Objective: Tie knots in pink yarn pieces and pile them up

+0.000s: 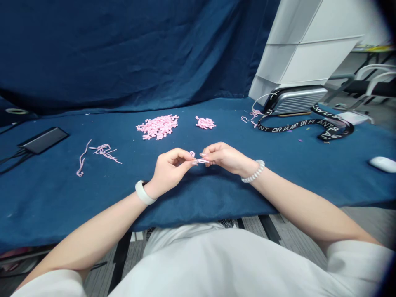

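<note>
- The left hand [168,171] and right hand [224,159] face each other above the navy cloth [93,202], wrists raised off it, with a short pink yarn piece [197,160] between them.
- The thumb and forefinger of each hand come together on that piece, pinching it from either side; the other fingers curl loosely inward. The fingertips hide part of the yarn, so its exact shape is hard to tell.
- Working with the fingertips alone, hands close together, gives fine control; the short span between the pinches keeps the yarn from twisting away.
- Beyond the hands lie a large heap of knotted pink yarn pieces [157,127] and a smaller heap [205,122].
- Loose pink yarn strands [103,152] lie to the left, near a black smartphone [45,140].
- To the right are a ribbed silver case [297,100], a black "DR PLANT" lanyard [305,125] and a white computer mouse [383,164].
</note>
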`<action>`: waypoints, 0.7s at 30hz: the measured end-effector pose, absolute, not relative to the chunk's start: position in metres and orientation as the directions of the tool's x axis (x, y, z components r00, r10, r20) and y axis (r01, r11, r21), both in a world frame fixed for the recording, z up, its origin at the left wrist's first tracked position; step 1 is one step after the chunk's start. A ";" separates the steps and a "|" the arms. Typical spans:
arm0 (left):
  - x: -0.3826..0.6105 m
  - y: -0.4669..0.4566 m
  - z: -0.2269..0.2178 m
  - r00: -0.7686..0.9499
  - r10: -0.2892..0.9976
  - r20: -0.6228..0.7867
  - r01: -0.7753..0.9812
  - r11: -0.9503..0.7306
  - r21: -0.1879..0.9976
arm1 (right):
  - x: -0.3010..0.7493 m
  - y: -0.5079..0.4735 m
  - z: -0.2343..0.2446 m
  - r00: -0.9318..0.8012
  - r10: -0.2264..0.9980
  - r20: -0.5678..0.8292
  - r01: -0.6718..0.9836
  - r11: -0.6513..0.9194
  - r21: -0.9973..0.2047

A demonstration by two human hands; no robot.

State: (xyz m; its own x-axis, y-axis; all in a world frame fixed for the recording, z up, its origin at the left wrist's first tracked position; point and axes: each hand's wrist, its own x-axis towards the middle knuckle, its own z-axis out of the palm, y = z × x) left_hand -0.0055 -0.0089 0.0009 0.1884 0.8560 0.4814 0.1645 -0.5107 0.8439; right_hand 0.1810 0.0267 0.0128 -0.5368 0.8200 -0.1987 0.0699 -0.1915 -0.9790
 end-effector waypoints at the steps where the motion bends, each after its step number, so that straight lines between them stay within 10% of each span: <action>1: -0.005 -0.009 0.001 0.187 0.853 0.486 0.160 -0.515 0.842 | 0.181 0.027 0.013 -0.538 0.819 -0.197 0.069 -0.190 -0.979; 21: -0.008 -0.007 -0.001 0.161 0.821 0.548 0.187 -0.571 0.800 | 0.184 0.027 0.013 -0.588 0.792 -0.165 0.137 -0.104 -0.985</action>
State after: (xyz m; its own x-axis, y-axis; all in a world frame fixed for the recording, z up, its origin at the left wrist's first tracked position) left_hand -0.0077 -0.0071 -0.0012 0.1610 0.8207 0.5482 0.1866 -0.5707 0.7997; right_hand 0.1842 0.0269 0.0135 -0.5877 0.7920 -0.1651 0.1366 -0.1039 -0.9852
